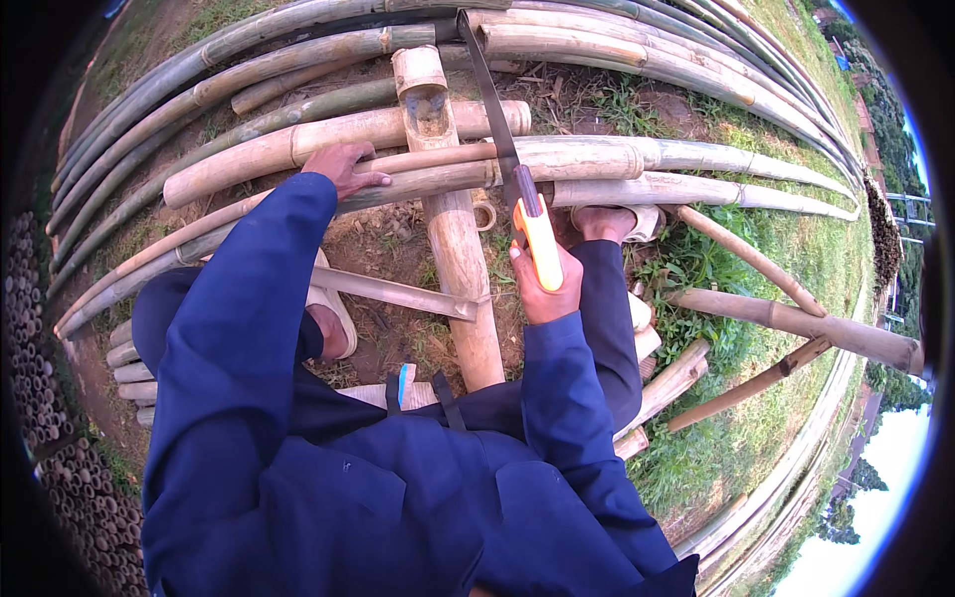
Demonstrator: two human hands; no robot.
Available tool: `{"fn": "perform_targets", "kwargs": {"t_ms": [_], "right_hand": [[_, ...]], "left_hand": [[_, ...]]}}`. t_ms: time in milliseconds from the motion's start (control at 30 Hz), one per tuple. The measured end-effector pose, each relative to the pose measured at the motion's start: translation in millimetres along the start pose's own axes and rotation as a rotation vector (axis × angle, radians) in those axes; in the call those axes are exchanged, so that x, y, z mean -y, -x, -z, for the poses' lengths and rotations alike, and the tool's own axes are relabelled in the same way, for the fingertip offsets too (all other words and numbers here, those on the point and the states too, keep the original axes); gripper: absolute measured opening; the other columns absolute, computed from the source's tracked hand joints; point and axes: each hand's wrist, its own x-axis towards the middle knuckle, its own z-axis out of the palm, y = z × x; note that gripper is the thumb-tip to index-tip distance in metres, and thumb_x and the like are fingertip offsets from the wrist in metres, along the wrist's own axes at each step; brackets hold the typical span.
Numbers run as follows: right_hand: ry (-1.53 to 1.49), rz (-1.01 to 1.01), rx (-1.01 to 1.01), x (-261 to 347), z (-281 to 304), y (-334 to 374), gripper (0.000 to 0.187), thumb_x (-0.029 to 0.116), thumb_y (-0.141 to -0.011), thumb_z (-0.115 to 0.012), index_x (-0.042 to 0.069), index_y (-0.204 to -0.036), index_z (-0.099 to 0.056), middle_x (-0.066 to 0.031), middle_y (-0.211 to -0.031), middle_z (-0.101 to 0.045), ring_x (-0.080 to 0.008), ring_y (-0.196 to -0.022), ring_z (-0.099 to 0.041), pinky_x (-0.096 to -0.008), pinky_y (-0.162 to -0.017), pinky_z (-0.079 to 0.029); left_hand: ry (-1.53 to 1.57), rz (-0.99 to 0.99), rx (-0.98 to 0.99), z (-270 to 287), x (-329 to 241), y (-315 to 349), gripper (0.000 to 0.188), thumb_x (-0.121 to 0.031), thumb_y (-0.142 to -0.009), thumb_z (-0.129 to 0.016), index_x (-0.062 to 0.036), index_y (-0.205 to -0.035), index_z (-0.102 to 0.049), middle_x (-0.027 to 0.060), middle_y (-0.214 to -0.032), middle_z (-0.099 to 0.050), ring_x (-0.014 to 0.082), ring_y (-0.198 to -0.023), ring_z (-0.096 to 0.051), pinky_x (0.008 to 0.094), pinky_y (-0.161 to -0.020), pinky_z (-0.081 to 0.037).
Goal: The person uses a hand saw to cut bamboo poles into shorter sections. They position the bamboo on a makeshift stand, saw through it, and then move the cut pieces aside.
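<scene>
Bright, even daylight casts soft shadows and bleaches the sky (885,522) toward four o'clock. The saw (494,109) near twelve looks fairly sharp, while fisheye distortion bows bamboo poles (318,54) near eleven inside a black rim (18,50).

We've got long bamboo poles (696,75) side by side along the far ground and stacked bamboo ends (85,507) at far left. On our right, two thin poles (751,261) converge on a thicker pole (865,338) above grass (736,438), trees (867,478) beyond.
</scene>
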Motion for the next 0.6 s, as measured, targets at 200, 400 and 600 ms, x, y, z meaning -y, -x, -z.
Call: {"fn": "perform_targets", "kwargs": {"t_ms": [200, 400, 600], "right_hand": [[-0.079, -0.037, -0.001, -5, 7, 2, 0.021, 0.002, -0.091, -0.074, -0.004, -0.110, -0.071, -0.0036, -0.086, -0.071, -0.0081, -0.077, -0.062, -0.0262, -0.072, -0.052], [-0.078, -0.032, 0.004, -10, 5, 2, 0.014, 0.002, -0.091, -0.074, -0.003, -0.104, -0.069, -0.0019, -0.080, -0.068, -0.0065, -0.069, -0.059, -0.0243, -0.064, -0.049], [-0.057, -0.028, -0.029, -13, 1, 7, 0.021, 0.002, -0.090, -0.074, -0.005, -0.110, -0.071, -0.0057, -0.087, -0.072, -0.0083, -0.078, -0.063, -0.0269, -0.074, -0.053]], "left_hand": [[0.096, 0.005, -0.129, 0, 49, -21, 0.067, -0.057, -0.092, -0.069, -0.0043, -0.133, -0.065, 0.0234, -0.126, -0.069, 0.0420, -0.120, -0.064, 0.0456, -0.105, -0.048], [-0.270, 0.174, -0.279, 18, 42, -26, 0.054, -0.046, -0.095, -0.067, -0.0074, -0.133, -0.063, 0.0176, -0.131, -0.065, 0.0354, -0.124, -0.060, 0.0453, -0.102, -0.047], [-0.191, -0.195, -0.321, -34, -50, -6, 0.078, -0.058, -0.078, -0.079, -0.0058, -0.131, -0.057, 0.0164, -0.123, -0.064, 0.0321, -0.120, -0.060, 0.0451, -0.103, -0.047]]}}
